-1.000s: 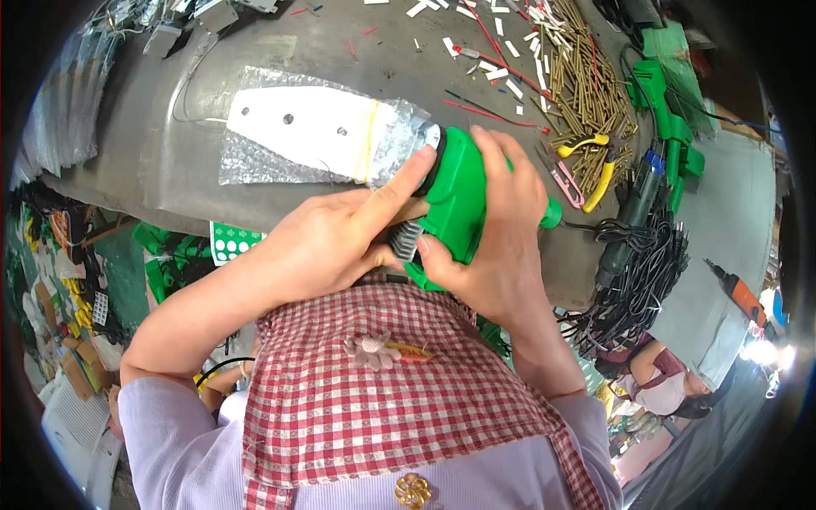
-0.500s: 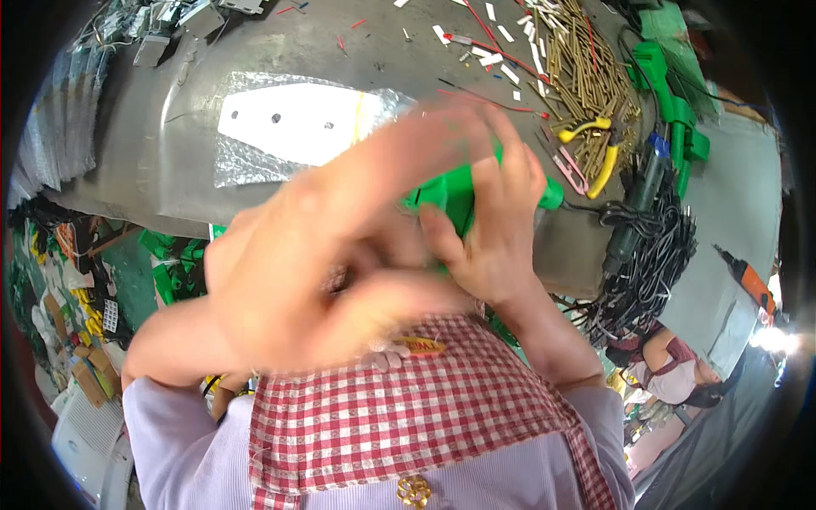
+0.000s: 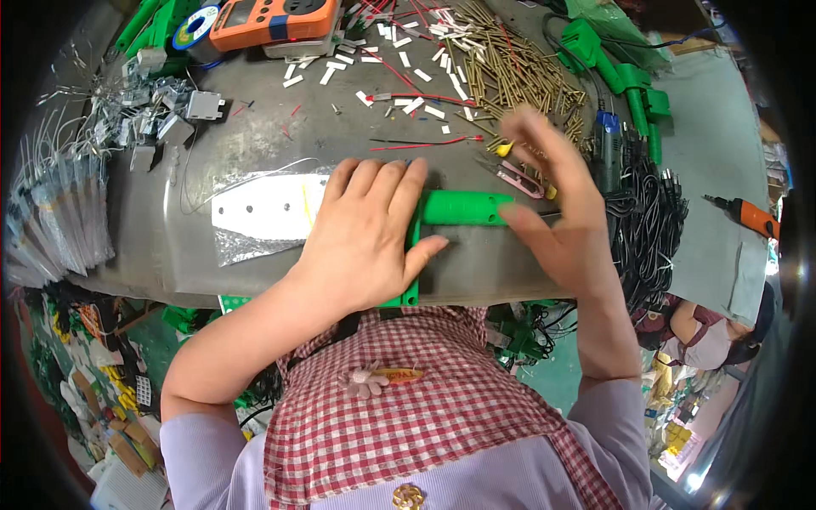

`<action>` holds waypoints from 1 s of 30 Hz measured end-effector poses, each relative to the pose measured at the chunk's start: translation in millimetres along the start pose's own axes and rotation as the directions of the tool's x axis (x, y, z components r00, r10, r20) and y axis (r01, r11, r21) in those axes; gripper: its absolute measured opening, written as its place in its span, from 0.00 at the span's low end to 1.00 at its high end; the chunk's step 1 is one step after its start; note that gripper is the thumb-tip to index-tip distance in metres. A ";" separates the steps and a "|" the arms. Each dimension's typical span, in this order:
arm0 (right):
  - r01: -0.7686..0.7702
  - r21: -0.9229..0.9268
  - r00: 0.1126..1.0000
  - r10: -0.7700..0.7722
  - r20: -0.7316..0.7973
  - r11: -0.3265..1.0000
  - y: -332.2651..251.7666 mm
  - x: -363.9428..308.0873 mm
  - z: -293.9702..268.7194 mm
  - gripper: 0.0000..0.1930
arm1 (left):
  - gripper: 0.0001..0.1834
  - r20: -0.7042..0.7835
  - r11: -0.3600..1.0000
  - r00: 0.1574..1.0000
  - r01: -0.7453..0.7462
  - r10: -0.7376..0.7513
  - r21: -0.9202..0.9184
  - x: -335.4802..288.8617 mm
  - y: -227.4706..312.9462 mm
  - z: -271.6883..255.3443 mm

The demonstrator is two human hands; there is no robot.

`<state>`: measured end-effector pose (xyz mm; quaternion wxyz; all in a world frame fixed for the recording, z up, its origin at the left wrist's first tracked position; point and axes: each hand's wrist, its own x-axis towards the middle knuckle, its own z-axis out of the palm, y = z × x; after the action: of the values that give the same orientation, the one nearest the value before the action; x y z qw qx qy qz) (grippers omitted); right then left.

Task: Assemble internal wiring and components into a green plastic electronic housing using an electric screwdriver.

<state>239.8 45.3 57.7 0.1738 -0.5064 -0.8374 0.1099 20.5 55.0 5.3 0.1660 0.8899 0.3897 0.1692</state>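
Spreads the left hand point(image 3: 365, 225) palm-down over the flanged head of a green plastic tool with a cylindrical handle point(image 3: 463, 207), lying near the front edge of the dark grey desk point(image 3: 493, 263); points the fingers, side by side, toward one o'clock, with the thumb splayed toward two, over the green flange; cannot tell whether grasping underneath, the palm being out of sight; brings the left forearm in from seven o'clock, elbow bent; covers with the same hand the right end of a white tapered panel with dark round holes point(image 3: 255, 217), at nine o'clock from the handle, on clear bubble wrap point(image 3: 236, 253); holds the right hand point(image 3: 565, 212), slightly blurred, released and loosely curved at three o'clock from the handle; bends its fingers toward eleven o'clock and aims its thumb at ten, right by the handle's free end, contact impossible to tell; sets the right forearm steeply, rising from five o'clock.

Around the handle: at two o'clock, just beside the right hand, pink-handled metal snips point(image 3: 520, 178); at eleven, thin red and black wires point(image 3: 433, 143); near one, a heap of brass-coloured rods point(image 3: 518, 68); at half past ten, an orange boxy meter point(image 3: 272, 21); at three, bundled black cables point(image 3: 646, 212).
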 end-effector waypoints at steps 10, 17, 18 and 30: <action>0.053 -0.082 0.905 -0.013 0.425 0.995 14.3 4.1 42.7 0.22 | 0.39 -0.188 0.970 0.955 -0.239 0.227 -0.042 33.6 23.8 -47.9; 0.165 -0.052 0.929 -0.137 0.345 0.985 37.9 15.8 41.8 0.19 | 0.30 0.025 0.999 0.999 -0.045 0.046 -0.022 21.8 5.6 2.4; 0.083 0.150 0.906 -0.138 0.400 0.985 45.8 21.6 34.4 0.18 | 0.26 0.166 0.998 0.985 0.054 -0.045 -0.046 23.2 3.7 -0.3; 0.382 -0.150 0.924 -0.376 0.064 0.912 31.6 102.6 82.4 0.04 | 0.09 -0.026 0.968 0.998 -0.043 0.051 0.248 44.3 -83.4 -25.4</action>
<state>188.4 150.2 -10.6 0.1368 -0.3448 -0.9285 0.0152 -15.3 145.8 -0.1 0.0434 0.9099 0.3890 0.1376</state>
